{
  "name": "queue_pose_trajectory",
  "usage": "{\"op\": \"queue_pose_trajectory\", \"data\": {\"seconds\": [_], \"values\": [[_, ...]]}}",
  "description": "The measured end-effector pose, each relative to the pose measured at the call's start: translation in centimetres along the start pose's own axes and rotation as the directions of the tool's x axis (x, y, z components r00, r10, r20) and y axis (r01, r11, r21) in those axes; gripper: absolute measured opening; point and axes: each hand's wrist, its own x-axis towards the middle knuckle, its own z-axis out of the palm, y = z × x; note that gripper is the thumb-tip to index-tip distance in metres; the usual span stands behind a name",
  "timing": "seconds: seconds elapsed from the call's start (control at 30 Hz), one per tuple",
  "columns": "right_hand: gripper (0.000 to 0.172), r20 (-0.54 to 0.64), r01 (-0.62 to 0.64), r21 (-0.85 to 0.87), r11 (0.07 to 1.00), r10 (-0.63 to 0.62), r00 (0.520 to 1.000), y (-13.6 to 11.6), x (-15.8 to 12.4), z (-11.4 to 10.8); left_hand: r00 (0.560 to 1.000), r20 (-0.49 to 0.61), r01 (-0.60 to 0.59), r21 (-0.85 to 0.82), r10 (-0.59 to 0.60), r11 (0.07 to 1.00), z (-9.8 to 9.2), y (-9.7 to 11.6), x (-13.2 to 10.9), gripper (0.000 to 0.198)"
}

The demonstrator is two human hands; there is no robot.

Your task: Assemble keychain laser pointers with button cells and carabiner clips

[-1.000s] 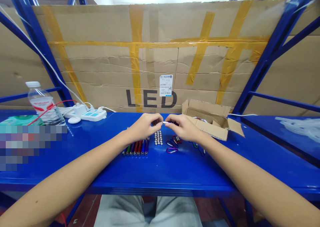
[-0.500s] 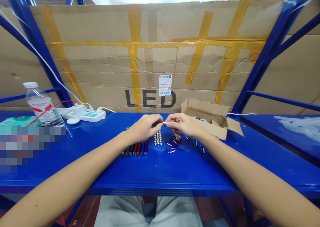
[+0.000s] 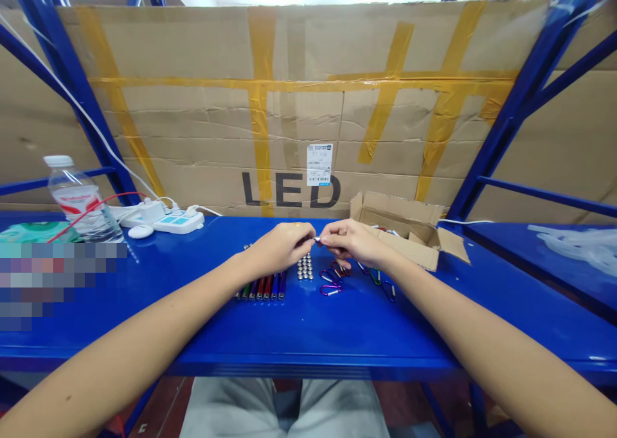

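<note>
Holding: I pinch a small silver metal piece point(image 3: 317, 238) between the fingertips of both hands. It hangs over the middle of the blue metal bench point(image 3: 308, 335), nearer the back edge than the front.
Left hand: my left hand point(image 3: 282, 248) is curled, with thumb and forefinger closed on the left end of the piece.
Right hand: my right hand point(image 3: 349, 242) is curled the same way and pinches the right end. The two sets of fingertips nearly meet.
Under the piece: a cluster of small silver button cells point(image 3: 305, 267) stands in short rows on the bench.
Left of the cells: a row of slim coloured metal tubes point(image 3: 263, 287) lies side by side, partly under my left wrist.
Right of the cells: loose coloured wire carabiner clips point(image 3: 331, 282) lie scattered, some below my right hand.
Back edge, right: an open brown cardboard box point(image 3: 405, 229) sits just beside my right wrist.
Back left corner: a white power strip point(image 3: 164, 219), a white oval mouse point(image 3: 131, 232) and a clear plastic water bottle point(image 3: 80, 200).
Behind: a taped cardboard sheet lettered LED point(image 3: 289, 190).
</note>
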Motion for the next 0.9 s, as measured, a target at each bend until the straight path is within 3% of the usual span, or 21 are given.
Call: {"op": "queue_pose_trajectory", "data": {"seconds": [0.3, 0.4, 0.5, 0.63, 0.7, 0.9], "values": [[0.027, -0.095, 0.110, -0.363, 0.925, -0.154, 0.983, -0.8, -0.2, 0.7, 1.000, -0.023, 0.014, -0.045, -0.015, 0.999, -0.1, -0.2, 0.0, 0.013], [0.028, -0.089, 0.110, -0.387, 0.915, -0.156, 0.984, -1.0, -0.3, 0.9, 1.000, -0.001, 0.022, -0.040, -0.022, 0.999, -0.1, -0.2, 0.0, 0.013], [0.029, -0.117, 0.108, -0.284, 0.953, -0.146, 0.982, -1.0, -0.1, 0.8, 0.997, -0.030, 0.064, -0.068, -0.067, 0.996, -0.1, -0.2, 0.0, 0.010], [0.040, -0.304, 0.138, -0.010, 0.990, -0.134, 0.943, -0.6, 0.5, 0.9, 0.988, -0.113, 0.096, -0.121, -0.110, 0.988, 0.2, -0.1, 0.1, 0.009], [0.036, -0.354, 0.152, 0.077, 0.985, -0.115, 0.928, -0.4, 0.8, 1.1, 0.984, -0.128, 0.105, -0.144, -0.123, 0.984, 0.4, 0.1, 0.2, 0.010], [0.025, -0.387, 0.175, 0.153, 0.973, -0.104, 0.916, -0.3, 1.1, 2.2, 0.985, -0.101, 0.119, -0.192, -0.141, 0.974, 0.9, 0.8, 0.2, 0.012]]}}
